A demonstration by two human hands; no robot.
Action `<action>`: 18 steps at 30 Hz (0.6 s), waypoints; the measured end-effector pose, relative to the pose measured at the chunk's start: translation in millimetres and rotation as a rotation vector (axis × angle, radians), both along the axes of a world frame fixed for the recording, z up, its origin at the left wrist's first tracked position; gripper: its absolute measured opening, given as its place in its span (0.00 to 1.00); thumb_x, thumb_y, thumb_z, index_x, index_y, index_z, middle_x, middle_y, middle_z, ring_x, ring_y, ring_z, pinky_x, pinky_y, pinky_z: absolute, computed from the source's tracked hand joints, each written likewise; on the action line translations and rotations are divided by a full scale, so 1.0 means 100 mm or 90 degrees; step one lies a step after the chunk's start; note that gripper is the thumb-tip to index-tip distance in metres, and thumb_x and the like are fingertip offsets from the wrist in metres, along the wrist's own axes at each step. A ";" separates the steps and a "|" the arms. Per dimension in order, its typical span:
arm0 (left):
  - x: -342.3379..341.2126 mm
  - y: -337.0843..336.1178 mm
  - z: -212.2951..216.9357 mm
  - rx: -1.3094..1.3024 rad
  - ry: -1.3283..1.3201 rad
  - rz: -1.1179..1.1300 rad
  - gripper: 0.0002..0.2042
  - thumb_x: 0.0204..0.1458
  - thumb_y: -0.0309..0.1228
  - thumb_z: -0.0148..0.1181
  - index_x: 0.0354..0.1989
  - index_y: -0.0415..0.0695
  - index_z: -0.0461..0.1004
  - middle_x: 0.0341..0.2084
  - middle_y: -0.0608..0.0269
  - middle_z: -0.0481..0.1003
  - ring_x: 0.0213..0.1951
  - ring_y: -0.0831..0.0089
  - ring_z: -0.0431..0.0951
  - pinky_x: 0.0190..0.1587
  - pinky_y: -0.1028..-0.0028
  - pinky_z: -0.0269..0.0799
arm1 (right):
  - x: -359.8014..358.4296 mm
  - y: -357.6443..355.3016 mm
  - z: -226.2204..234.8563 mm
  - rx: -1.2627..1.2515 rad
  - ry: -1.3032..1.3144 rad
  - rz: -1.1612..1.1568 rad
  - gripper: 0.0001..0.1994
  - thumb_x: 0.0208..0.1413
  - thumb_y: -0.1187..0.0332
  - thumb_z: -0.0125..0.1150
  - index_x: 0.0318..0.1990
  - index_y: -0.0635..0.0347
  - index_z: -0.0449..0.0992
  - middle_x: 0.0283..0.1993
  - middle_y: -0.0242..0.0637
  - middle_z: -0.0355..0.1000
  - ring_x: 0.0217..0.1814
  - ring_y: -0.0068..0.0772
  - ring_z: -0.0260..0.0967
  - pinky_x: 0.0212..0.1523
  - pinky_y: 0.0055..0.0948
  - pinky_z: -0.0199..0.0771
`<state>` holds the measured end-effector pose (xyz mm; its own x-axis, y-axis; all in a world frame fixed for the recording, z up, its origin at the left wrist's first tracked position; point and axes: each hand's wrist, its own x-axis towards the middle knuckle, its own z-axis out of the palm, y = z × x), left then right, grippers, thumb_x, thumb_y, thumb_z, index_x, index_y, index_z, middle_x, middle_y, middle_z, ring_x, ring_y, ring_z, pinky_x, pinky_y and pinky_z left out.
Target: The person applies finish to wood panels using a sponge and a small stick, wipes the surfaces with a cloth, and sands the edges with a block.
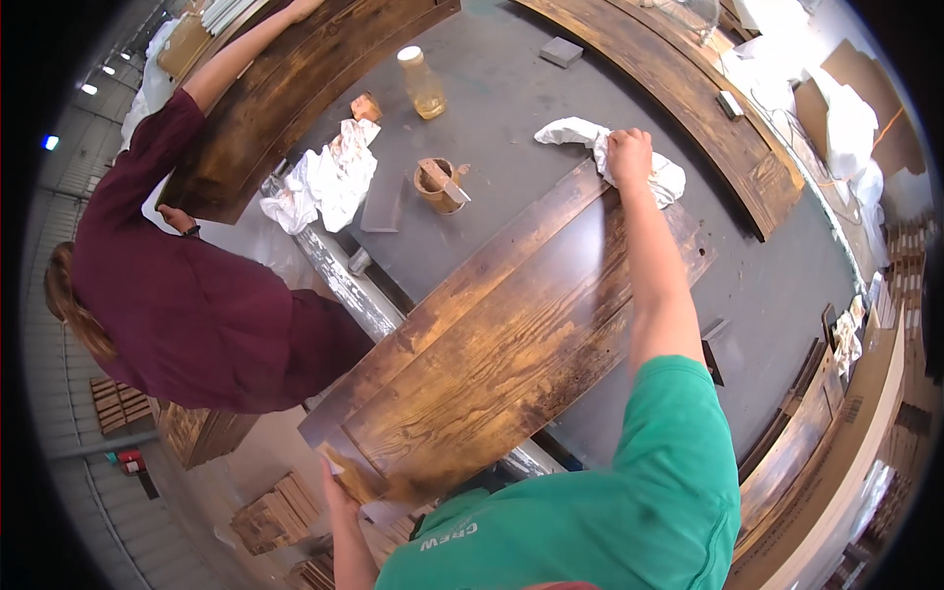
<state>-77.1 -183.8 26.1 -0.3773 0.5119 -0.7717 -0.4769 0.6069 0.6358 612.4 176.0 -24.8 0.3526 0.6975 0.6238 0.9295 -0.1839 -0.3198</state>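
Note:
A brown stained wooden panel (482, 369) with a raised frame and dark grain slants across the grey table (492, 108), its near end jutting past the table edge. My right hand (630, 157) is closed on a white cloth (669, 183) at the panel's far end; part of the cloth trails to the left. At the near left corner, my left hand (338, 492) holds the panel by its end, its fingers partly hidden by the edge.
A co-worker in a maroon shirt (187, 305) handles another panel (265, 108) at left. Nearby are a cup with a brush (440, 187), a jar of yellowish liquid (423, 88), crumpled white rags (329, 182) and a grey block (560, 52). A long panel (678, 108) lies along the far side.

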 end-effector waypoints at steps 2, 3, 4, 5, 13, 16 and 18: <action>-0.07 0.02 -0.10 -0.006 0.035 -0.028 0.27 0.52 0.60 0.53 0.45 0.47 0.72 0.34 0.64 0.75 0.37 0.67 0.75 0.42 0.66 0.72 | -0.15 -0.08 -0.04 0.010 -0.018 -0.006 0.05 0.45 0.69 0.58 0.23 0.56 0.79 0.30 0.41 0.72 0.37 0.46 0.67 0.37 0.42 0.70; -0.11 0.05 -0.14 -0.012 0.067 -0.053 0.28 0.49 0.62 0.54 0.44 0.49 0.73 0.34 0.65 0.75 0.36 0.68 0.74 0.42 0.66 0.72 | -0.21 -0.18 -0.05 -0.002 -0.029 0.016 0.05 0.45 0.69 0.58 0.23 0.57 0.79 0.29 0.41 0.72 0.37 0.46 0.67 0.37 0.42 0.70; -0.19 0.10 -0.16 -0.017 0.037 -0.113 0.32 0.49 0.64 0.52 0.50 0.48 0.71 0.39 0.63 0.74 0.41 0.66 0.74 0.47 0.64 0.71 | -0.28 -0.30 -0.10 0.003 -0.027 0.017 0.05 0.43 0.70 0.57 0.22 0.58 0.78 0.30 0.41 0.71 0.37 0.46 0.67 0.36 0.43 0.70; -0.21 0.12 -0.14 -0.023 0.033 -0.129 0.32 0.49 0.64 0.52 0.50 0.48 0.71 0.39 0.63 0.74 0.41 0.66 0.74 0.47 0.64 0.71 | -0.43 -0.47 -0.11 0.017 -0.010 0.037 0.06 0.46 0.71 0.58 0.22 0.61 0.78 0.29 0.46 0.72 0.36 0.49 0.67 0.36 0.44 0.68; -0.28 0.51 -0.08 0.134 -0.111 -0.082 0.40 0.50 0.67 0.46 0.63 0.47 0.61 0.60 0.59 0.64 0.60 0.60 0.64 0.60 0.59 0.62 | -2.07 -2.37 0.74 -0.298 0.642 0.305 0.07 0.48 0.65 0.63 0.29 0.59 0.79 0.23 0.35 0.75 0.25 0.27 0.70 0.30 0.30 0.70; -0.25 0.58 -0.05 0.154 0.031 -0.093 0.39 0.50 0.64 0.51 0.62 0.45 0.62 0.59 0.58 0.65 0.59 0.59 0.65 0.59 0.59 0.63 | -2.21 -3.33 1.08 -0.372 0.785 0.340 0.07 0.51 0.67 0.63 0.32 0.60 0.80 0.26 0.32 0.74 0.30 0.18 0.68 0.33 0.25 0.70; -0.32 0.65 0.04 0.159 -0.001 -0.117 0.38 0.52 0.62 0.51 0.62 0.44 0.61 0.59 0.58 0.64 0.59 0.60 0.65 0.59 0.59 0.62 | -2.02 -3.94 1.34 -0.488 0.708 0.413 0.08 0.51 0.67 0.63 0.36 0.60 0.80 0.30 0.32 0.77 0.33 0.19 0.70 0.36 0.25 0.72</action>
